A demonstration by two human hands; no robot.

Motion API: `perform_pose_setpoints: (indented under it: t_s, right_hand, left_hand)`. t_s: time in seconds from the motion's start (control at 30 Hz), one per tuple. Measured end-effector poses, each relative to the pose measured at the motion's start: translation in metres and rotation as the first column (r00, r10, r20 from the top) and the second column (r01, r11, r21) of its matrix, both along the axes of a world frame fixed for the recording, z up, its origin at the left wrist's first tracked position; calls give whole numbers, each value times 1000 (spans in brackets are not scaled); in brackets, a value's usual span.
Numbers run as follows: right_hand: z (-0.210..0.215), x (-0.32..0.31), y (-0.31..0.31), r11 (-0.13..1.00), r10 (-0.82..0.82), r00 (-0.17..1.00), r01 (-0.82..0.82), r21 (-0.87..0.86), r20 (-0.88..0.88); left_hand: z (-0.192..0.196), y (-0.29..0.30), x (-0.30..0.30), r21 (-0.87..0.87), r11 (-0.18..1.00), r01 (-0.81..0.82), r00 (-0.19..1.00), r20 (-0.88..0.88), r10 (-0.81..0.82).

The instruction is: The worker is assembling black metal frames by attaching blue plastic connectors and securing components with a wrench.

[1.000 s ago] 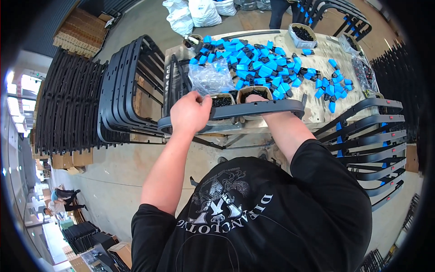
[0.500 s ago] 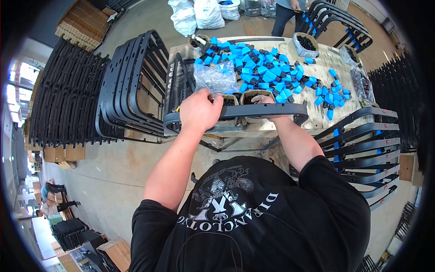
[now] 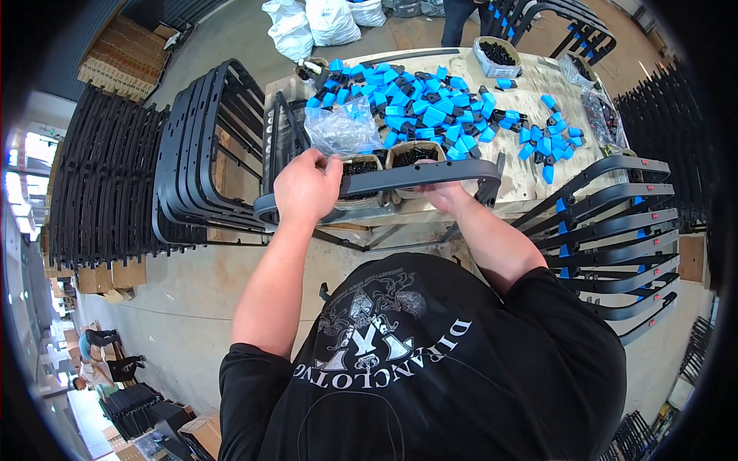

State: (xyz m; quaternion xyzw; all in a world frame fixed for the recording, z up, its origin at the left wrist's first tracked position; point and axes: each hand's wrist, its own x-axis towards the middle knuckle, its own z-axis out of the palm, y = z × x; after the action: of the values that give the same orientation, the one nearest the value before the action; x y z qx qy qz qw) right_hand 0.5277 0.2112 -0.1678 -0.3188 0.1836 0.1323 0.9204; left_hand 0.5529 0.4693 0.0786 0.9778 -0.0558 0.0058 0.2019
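A black U-shaped tubular frame (image 3: 407, 177) is held across the near edge of the table in front of me. My left hand (image 3: 306, 188) is closed around its left part, thumb along the top. My right hand (image 3: 447, 195) is just below and behind the bar, near its right bend; its fingers look drawn together, but the bar partly hides them and whatever they hold. Past the bar stand two open boxes of small black parts, the left box (image 3: 361, 163) close to my left hand and the right box (image 3: 416, 151) near my right hand.
Many blue-and-black plastic pieces (image 3: 430, 107) cover the table (image 3: 523, 184), beside a clear plastic bag (image 3: 340, 127). Stacked black frames stand left (image 3: 184, 146) and right (image 3: 607, 223). Another parts box (image 3: 497, 58) sits at the back, with a person (image 3: 459, 21) behind the table.
My right hand has come out of the right box and down behind the bar. My left hand still grips the frame. The whole view has shifted slightly.
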Motion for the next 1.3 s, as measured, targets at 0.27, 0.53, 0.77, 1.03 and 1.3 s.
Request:
perform_pose_setpoints:
  t_s: [0.27,0.53,0.77,1.03,1.3]
  right_hand:
    - [44,-28,19,900,389,909,-340,275,-149]
    - [27,-95,-4,938,264,917,-316,-143,-299]
    - [55,-168,-9,939,-5,973,-74,-336,-229]
    - [75,-244,28,880,-306,899,142,-452,-314]
    - [33,-339,66,772,-612,666,384,-507,-427]
  left_hand:
    - [-9,3,-8,-135,991,22,981,195,5]
    - [-62,43,-86,-211,768,604,689,623,-371]
    - [-187,44,-20,-441,888,133,922,-275,-274]
    - [-285,4,91,128,874,470,829,-405,-386]
    - [-203,-12,51,120,839,530,810,-365,-460]
